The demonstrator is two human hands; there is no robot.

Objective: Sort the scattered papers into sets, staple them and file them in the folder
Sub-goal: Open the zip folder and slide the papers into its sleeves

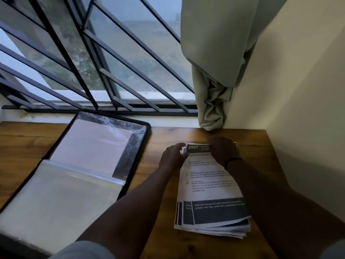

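Lying on the right part of the wooden table (261,139), the stack of papers (211,186) has its top sheet printed with text and dark bands, and the number 2937 at its far end. Both hands are at that far edge. The left hand (172,157) has its fingers curled around the far left corner of the stack. The right hand (223,151) covers the far right corner with bent fingers, but I cannot tell if it really grips. The open black folder (74,165) with clear sleeves lies to the left, near the barred window (93,53). A pale curtain (214,71) hangs at the far right.
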